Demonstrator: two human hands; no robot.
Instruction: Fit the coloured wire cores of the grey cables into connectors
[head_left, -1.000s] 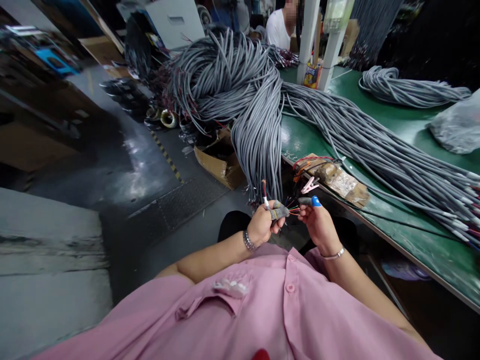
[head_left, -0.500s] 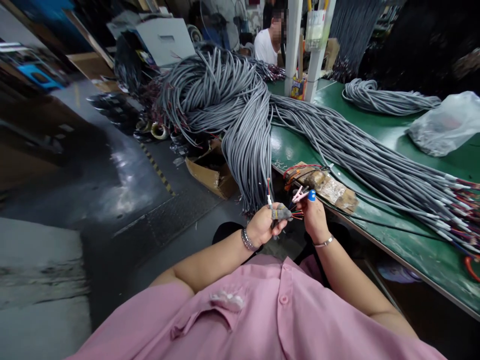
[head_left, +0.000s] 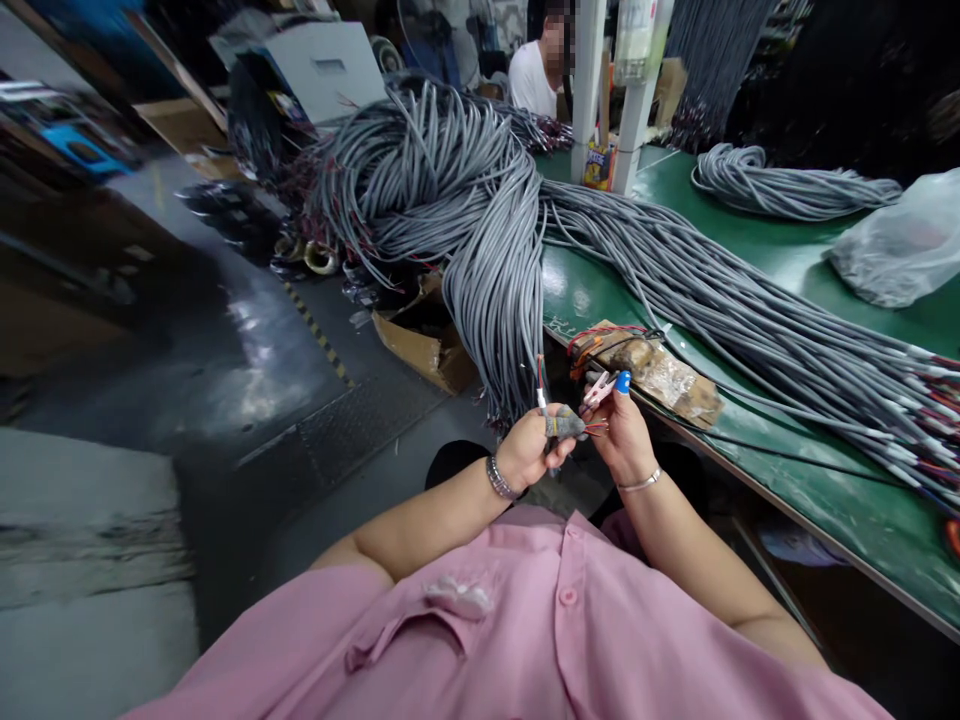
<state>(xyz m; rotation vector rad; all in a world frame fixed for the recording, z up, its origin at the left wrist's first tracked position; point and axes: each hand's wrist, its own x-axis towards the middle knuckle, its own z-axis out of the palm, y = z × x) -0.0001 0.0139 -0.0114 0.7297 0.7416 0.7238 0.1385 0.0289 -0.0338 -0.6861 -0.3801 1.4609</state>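
Note:
My left hand [head_left: 525, 452], its thumb in a grey cover with a yellow band, is closed on a grey cable whose white-sleeved end [head_left: 541, 398] points up beside the thumb. Thin coloured wires [head_left: 595, 428] stick out past the thumb tip towards my right hand. Closed on a small pink clip [head_left: 598, 390] is my right hand [head_left: 626, 440], with a blue cover on the thumb. Its fingertips are close to the wires; I cannot tell whether they touch. Right behind, a brown taped block [head_left: 660, 380] lies on the table edge with red and black leads.
A thick bundle of grey cables [head_left: 495, 270] hangs over the corner of the green table [head_left: 787, 540], and more cables [head_left: 735, 310] run along it. An open cardboard box [head_left: 420, 345] stands on the floor. A clear plastic bag [head_left: 896, 240] lies at right. A person [head_left: 534, 80] sits behind.
My right hand has shifted slightly left, closer to my left hand, and the pink clip has tilted. Fewer coloured wires show between the hands. The view has shifted slightly.

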